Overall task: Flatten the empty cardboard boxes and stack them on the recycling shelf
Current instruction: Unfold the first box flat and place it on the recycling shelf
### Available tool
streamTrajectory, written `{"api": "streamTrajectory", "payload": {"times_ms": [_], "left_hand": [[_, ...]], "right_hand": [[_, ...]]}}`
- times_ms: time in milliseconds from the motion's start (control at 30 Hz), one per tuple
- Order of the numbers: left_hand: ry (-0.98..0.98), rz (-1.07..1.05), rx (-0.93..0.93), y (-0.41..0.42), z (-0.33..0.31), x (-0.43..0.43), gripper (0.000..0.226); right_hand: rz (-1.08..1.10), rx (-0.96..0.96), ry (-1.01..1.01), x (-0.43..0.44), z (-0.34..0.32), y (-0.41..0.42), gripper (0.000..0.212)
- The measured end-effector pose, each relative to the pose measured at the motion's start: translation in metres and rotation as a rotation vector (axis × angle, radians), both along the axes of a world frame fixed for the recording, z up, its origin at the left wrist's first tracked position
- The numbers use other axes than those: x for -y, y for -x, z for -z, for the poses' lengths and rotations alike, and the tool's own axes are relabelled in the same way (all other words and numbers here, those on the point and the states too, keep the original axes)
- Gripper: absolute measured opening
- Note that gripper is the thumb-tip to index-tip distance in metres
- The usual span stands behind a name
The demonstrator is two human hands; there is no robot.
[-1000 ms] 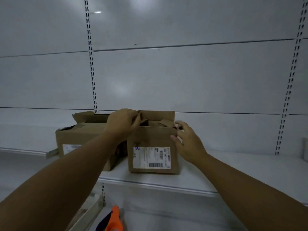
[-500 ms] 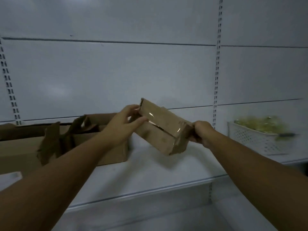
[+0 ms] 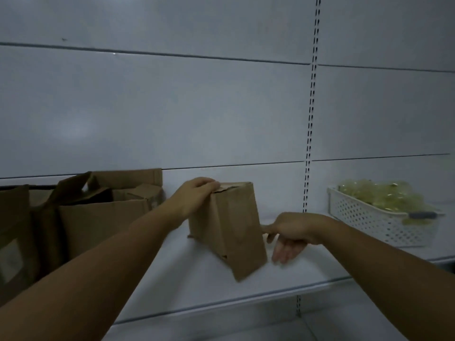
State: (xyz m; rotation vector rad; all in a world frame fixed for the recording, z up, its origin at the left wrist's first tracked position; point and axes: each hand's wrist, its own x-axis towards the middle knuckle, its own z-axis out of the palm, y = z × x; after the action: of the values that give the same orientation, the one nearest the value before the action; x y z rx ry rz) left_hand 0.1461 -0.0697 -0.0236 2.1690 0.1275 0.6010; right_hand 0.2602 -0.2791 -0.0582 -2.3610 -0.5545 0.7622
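A small brown cardboard box (image 3: 231,227) stands on end on the white shelf (image 3: 187,286), tilted, its lower corner near the shelf's front. My left hand (image 3: 197,193) grips its top left edge. My right hand (image 3: 290,235) is just to the right of the box, fingers spread and pointing down, holding nothing; whether a fingertip touches the box is unclear. More open cardboard boxes (image 3: 105,212) with raised flaps stand on the shelf to the left.
A white perforated plastic basket (image 3: 376,222) with yellowish-green contents sits on the shelf at the right. A white back panel with slotted uprights (image 3: 310,134) rises behind. The shelf's front edge runs below the box.
The small box was lifted off the shelf from beside the other boxes, carried right, and now rests on end on the shelf. My right hand has let go of it.
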Motion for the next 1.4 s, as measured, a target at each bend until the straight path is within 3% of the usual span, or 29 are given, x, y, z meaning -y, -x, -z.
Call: {"api": "streamTrajectory", "payload": {"times_ms": [67,100,133,200,267,333,433,500,633,700,833,1100,1200,1267,1400], "left_hand": [[0.002,0.067,-0.136,-0.014,0.021,-0.002,0.022],[0.012,0.094,-0.164,-0.021,0.030,-0.002,0.020],[0.025,0.116,-0.165,-0.028,0.037,-0.001,0.019],[0.078,0.167,-0.136,-0.039,0.042,0.003,0.022],[0.183,0.203,-0.107,-0.048,0.041,0.006,0.028],[0.227,0.148,-0.065,-0.056,0.043,0.008,0.028],[-0.020,-0.153,0.205,-0.056,0.056,0.020,0.017],[-0.198,-0.228,0.394,-0.043,0.066,0.029,0.014],[-0.573,0.011,0.207,-0.026,0.079,0.037,0.066],[-0.711,-0.022,0.153,-0.027,0.082,0.037,0.083],[-0.805,-0.143,0.250,-0.030,0.082,0.041,0.075],[-0.954,-0.230,0.347,-0.036,0.076,0.049,0.043],[-1.073,-0.236,0.366,-0.036,0.073,0.050,0.039],[-1.155,-0.240,0.397,-0.036,0.073,0.049,0.039],[-1.246,-0.267,0.513,-0.037,0.077,0.048,0.037]], "right_hand": [[0.015,0.298,0.023,0.009,-0.004,-0.023,0.043],[0.025,0.467,-0.072,0.013,-0.006,-0.035,0.040],[-0.008,0.588,-0.228,0.015,-0.008,-0.045,0.042],[-0.256,0.637,-0.434,0.014,-0.014,-0.048,0.065],[-0.494,0.683,-0.318,0.004,-0.008,-0.047,0.087],[-0.586,0.794,-0.241,-0.006,0.011,-0.051,0.094],[-0.539,0.934,-0.385,-0.016,0.032,-0.058,0.079],[-0.539,0.975,-0.432,-0.018,0.035,-0.063,0.073],[-0.573,1.034,-0.497,-0.020,0.037,-0.065,0.059],[-0.581,1.086,-0.531,-0.021,0.039,-0.065,0.054],[-0.633,1.230,-0.584,-0.027,0.042,-0.070,0.048],[-0.629,1.150,-0.722,-0.031,0.042,-0.068,0.054],[-0.499,0.820,-0.943,-0.030,0.043,-0.070,0.052],[-0.507,0.570,-0.974,-0.029,0.046,-0.074,0.060],[-0.664,0.671,-0.819,-0.027,0.060,-0.078,0.071]]}}
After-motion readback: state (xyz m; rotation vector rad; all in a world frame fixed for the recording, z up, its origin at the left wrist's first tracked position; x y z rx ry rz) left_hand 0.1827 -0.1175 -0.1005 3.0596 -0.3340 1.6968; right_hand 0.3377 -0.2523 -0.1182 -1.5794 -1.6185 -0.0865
